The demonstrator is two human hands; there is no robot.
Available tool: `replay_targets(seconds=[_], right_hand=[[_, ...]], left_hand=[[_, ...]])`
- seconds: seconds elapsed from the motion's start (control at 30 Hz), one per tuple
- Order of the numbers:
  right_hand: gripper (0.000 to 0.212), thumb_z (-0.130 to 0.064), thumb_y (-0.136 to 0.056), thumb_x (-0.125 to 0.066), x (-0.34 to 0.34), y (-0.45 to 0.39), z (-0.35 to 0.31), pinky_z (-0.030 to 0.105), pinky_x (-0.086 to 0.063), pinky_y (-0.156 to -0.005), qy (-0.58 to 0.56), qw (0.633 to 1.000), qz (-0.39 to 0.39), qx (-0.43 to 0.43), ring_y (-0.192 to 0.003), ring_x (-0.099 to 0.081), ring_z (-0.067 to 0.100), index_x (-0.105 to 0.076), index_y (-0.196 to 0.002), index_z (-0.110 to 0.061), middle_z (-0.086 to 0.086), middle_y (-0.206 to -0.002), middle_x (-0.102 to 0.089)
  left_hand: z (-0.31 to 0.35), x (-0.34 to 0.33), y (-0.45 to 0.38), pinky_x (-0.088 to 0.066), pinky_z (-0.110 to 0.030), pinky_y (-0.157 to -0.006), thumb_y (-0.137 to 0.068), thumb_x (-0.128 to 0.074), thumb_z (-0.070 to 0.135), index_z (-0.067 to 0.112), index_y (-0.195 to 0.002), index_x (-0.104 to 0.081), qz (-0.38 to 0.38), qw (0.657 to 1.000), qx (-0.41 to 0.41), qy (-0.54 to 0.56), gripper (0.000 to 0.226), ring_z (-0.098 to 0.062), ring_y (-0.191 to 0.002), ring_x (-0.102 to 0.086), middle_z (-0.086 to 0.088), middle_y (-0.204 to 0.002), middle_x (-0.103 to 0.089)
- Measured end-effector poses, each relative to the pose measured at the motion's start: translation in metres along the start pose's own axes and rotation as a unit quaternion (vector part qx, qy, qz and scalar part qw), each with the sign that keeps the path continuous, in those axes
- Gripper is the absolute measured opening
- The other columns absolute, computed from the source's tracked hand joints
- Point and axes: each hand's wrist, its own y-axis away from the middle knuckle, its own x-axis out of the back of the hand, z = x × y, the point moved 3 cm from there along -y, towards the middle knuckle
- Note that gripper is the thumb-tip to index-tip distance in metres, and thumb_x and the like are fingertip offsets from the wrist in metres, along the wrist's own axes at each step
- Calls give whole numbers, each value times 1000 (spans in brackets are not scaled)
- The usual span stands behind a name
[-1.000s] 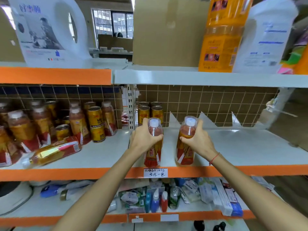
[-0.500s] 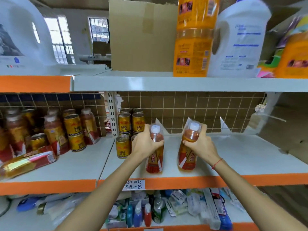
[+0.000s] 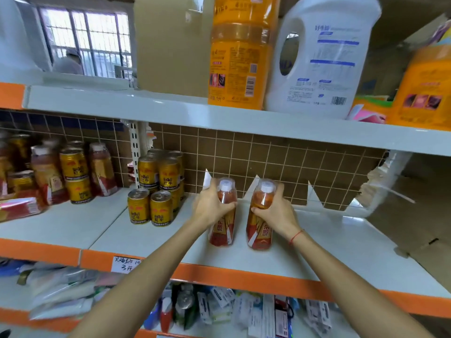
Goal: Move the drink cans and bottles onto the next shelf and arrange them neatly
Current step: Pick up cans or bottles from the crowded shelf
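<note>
I see both forearms bare, reaching forward and up from the lower edge, converging toward the middle; my left hand [image 3: 209, 208] has its back toward the camera, fingers curled round something, thumb on the near side; my right hand [image 3: 275, 211] mirrors it just beside, apart from the left, fingers wrapped and thumb pointing inward; a thin red string circles the right wrist; both wrists are roughly straight.

Two red-label bottles [image 3: 220, 222] [image 3: 260, 225] upright on shelf [image 3: 341, 242] (gold cans [image 3: 148, 208] left).
</note>
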Motion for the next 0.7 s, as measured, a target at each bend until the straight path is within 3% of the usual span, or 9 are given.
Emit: replay_targets(seconds=[0.37,0.7], right_hand=[[80,-33,-76,-75,-8,-22,20,38,-52,-85,-22,1000,-12,-2,-105,-62,25,-22,-135,-20,7,-122,-58],[82,-36,-78,-73,-18,-25,19,34,-51,-83,-7,1000,11,4,-106,-62,25,-21,-139,-18,7,-123,-58]], left_hand=[[10,-23,-24,-52,-35,-84,-78,-71,46,18,-134,-35,-5,1000,6,-22,72,-24,-106,-62,-5,-120,-63],[3,-27,-27,-53,-31,-79,-79,-71,45,15,-135,-33,-28,999,-22,-8,75,-22,-104,-63,-5,-119,-63]])
